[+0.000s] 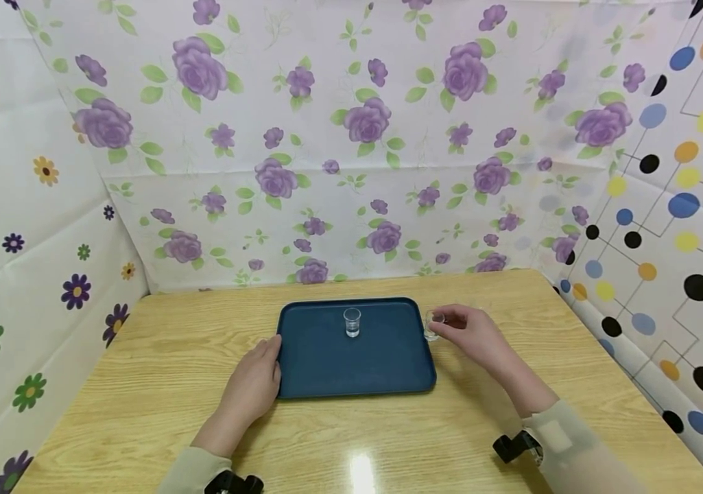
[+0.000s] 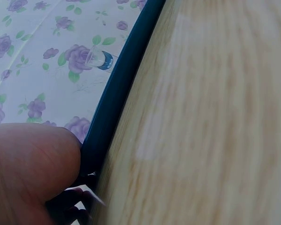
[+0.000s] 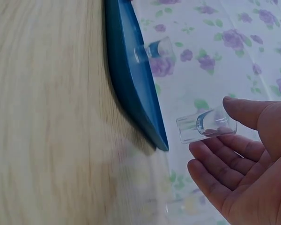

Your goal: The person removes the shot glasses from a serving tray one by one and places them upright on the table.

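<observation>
Flowered cloth [image 1: 326, 226]: hangs beyond the fingers of the left hand [image 1: 252, 381] and the right hand [image 1: 479, 336].
Counter [image 1: 172, 363]: pale wood, spreading under both sets of fingers.
Blue tray [image 1: 351, 370]: lies flat between the hands, its long axis running from the left fingers across toward the right ones.
Left hand: its fingers touch the tray's left rim; from here I cannot tell whether they curl under it.
Right hand: just outside the tray's right edge, thumb and fingers pinching the held glass [image 3: 192, 129].
Held glass: upright in the right fingers, seemingly lifted off the counter. The relation that matters, to my eye: the tray's floor opens directly left of those fingers, and this hand is much the nearer one to the glass.
Standing glass [image 1: 352, 324]: upright on the tray, left of the right fingers, about midway between the hands, its axis matching the held glass.
</observation>
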Tool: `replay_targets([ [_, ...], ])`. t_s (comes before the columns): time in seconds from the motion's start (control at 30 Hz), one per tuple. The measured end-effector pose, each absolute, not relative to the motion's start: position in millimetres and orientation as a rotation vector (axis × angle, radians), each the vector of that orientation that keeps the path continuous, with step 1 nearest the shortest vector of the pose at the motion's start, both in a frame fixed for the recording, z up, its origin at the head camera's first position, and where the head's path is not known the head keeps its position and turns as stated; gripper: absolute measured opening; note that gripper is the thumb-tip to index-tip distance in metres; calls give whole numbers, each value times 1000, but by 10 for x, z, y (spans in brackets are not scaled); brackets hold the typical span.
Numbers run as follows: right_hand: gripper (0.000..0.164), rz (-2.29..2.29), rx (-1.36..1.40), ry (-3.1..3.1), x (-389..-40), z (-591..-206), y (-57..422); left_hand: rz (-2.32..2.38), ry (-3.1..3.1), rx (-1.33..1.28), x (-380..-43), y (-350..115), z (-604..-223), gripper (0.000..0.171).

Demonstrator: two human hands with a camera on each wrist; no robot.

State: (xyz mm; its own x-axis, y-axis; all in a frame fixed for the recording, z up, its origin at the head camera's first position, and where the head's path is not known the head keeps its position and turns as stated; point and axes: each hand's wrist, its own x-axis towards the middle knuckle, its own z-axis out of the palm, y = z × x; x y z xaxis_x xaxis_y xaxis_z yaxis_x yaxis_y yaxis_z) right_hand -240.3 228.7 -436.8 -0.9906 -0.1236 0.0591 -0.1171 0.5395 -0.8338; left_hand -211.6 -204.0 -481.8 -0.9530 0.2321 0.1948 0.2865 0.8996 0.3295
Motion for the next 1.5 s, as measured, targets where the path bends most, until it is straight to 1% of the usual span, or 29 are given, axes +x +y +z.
replay_targets([
  [0.23,51,-1418,-186,2814,-2365,-4377,2513,-551,-2926,-397,-2114,-2032,-4817,51],
  [0.6,50,-1316,-141,2870,-2328,-4397,2779,-554,-2939,-393,-2141,-2052,-4815,52],
  [0.77,53,-1316,-128,2863,-2329,-4427,2826,-564,-2946,-384,-2142,-2058,-4815,52],
  [1.27,50,-1297,-82,2852,-2355,-4517,2922,-579,-2952,-397,-2142,-2047,-4818,52],
  [1.5,54,-1278,-94,2854,-2355,-4555,2916,-575,-2927,-410,-2143,-2054,-4836,51],
])
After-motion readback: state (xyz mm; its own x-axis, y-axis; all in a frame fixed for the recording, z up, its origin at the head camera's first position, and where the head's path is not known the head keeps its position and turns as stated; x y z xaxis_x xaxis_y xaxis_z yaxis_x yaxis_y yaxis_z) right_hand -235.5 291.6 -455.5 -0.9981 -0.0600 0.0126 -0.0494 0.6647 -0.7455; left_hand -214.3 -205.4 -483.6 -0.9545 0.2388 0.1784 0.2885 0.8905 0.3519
